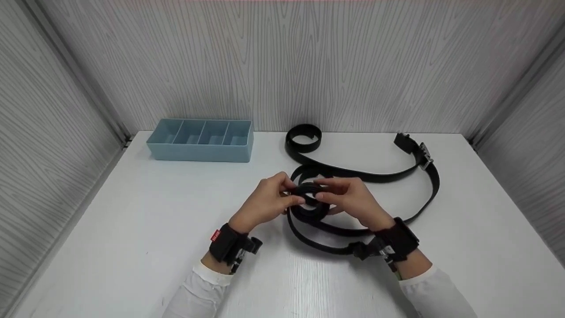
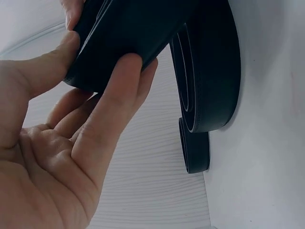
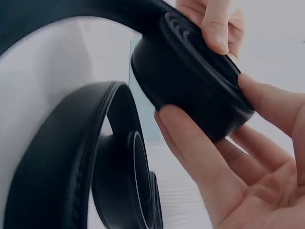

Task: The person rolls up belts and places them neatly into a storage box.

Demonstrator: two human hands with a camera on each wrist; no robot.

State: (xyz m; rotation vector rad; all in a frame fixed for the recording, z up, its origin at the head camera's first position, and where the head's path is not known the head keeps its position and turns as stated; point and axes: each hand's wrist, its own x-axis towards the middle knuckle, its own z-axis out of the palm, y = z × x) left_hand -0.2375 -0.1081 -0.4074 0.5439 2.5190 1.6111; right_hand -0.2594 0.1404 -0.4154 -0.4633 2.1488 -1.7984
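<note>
Both hands hold a coiled section of a black belt [image 1: 307, 189] above the table, near its middle. My left hand [image 1: 266, 201] pinches the left side of the coil between thumb and fingers. From the other side, my right hand [image 1: 355, 202] grips it the same way. In the right wrist view the coil [image 3: 190, 81] shows several tight layers, with a strap running off its upper left. Just behind and below lies another loose black coil [image 2: 214, 71], standing on edge on the table. Parts of the coils are hidden behind the fingers.
More black belt lies around the hands, with a small coil [image 1: 304, 132] at the back and a metal buckle [image 1: 426, 157] at the right. A blue tray [image 1: 201, 153] with several compartments stands at the back left. Grey wood-grain panels [image 1: 282, 66] enclose the white table [image 1: 176, 212].
</note>
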